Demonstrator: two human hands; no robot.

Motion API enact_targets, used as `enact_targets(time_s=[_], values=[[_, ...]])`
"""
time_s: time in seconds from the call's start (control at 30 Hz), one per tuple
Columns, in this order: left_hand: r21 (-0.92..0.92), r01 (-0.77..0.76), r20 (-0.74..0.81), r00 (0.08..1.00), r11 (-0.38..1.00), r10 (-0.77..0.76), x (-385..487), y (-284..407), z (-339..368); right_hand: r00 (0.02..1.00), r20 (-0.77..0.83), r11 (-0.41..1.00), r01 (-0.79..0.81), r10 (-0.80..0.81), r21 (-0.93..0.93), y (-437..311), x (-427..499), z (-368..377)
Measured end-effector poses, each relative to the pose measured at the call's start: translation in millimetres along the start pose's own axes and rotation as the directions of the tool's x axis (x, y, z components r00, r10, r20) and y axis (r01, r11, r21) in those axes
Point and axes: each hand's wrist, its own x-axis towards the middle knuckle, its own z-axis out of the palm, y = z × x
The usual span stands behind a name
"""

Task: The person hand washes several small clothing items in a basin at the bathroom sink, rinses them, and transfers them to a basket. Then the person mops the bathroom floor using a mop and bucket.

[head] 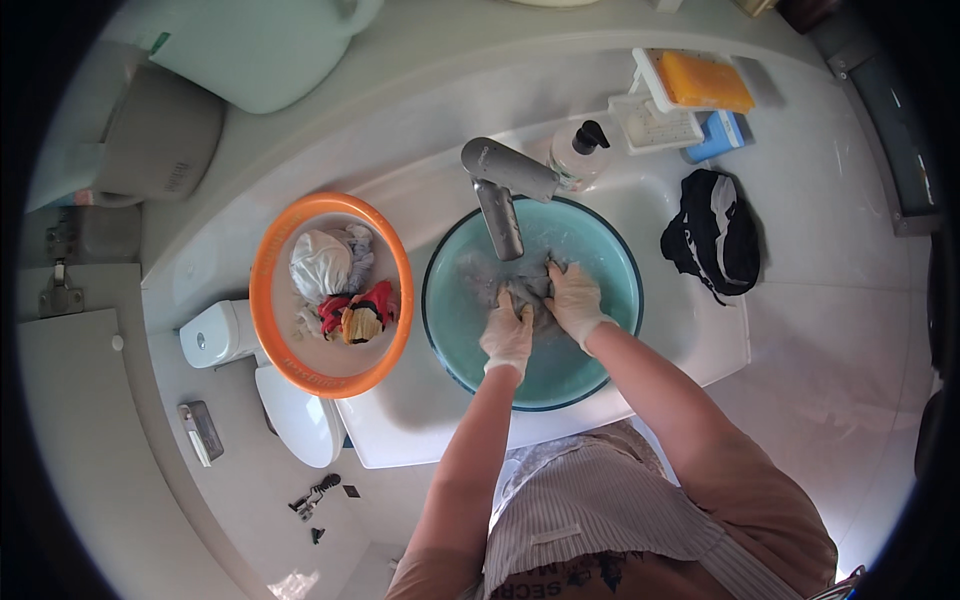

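A teal plastic basin (465,345) holding water stands in the white sink (405,390), partly under a grey faucet (499,214). My left hand (508,330), in a thin whitish glove, grips the near left part of a wet grey cloth (531,291) in the water. Gloved the same way, my right hand (576,300) grips the cloth's right side, its fingertips partly under water. Left of the basin, an orange-rimmed basin (259,289) holds a white cloth (321,264) and a red, black and yellow cloth (360,313).
Behind the basin stands a pump bottle (576,157). To its right are a soap rack (652,127) with an orange sponge (706,81) and a blue box (714,137). A black and grey fabric item (712,232) lies at the right. A toilet (300,420) is at lower left.
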Motion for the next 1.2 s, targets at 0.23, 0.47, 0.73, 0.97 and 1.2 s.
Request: enact_targets(time_s=[0.23,0.47,0.73,0.97,1.2], values=[[-0.349,-0.218,-0.007,0.973,0.911,0.231,45.8,-39.9,23.6,0.968,0.176,0.98,-0.16,0.18,-0.119,-31.7,37.2,-25.9],[-0.977,0.209,0.191,0.934,0.03,-0.304,14.8,-44.1,63.5,0.988,0.151,0.946,-0.075,0.028,0.316,-13.9,28.6,8.0],[-0.768,0.516,0.464,0.857,-0.38,0.226,25.5,-38.1,18.9,0.904,0.329,0.554,-0.132,-0.273,0.822,-35.1,-23.7,-9.6],[-0.995,0.018,0.0,0.985,-0.097,0.175,31.8,-68.5,61.6,0.992,0.088,0.814,0.021,-0.088,0.58,-64.8,-47.9,-27.0],[-0.934,-0.068,-0.062,0.998,0.352,0.026,0.1,-30.2,35.3,0.991,-0.07,0.943,-0.083,0.111,0.321,2.4,-5.2,5.2]])
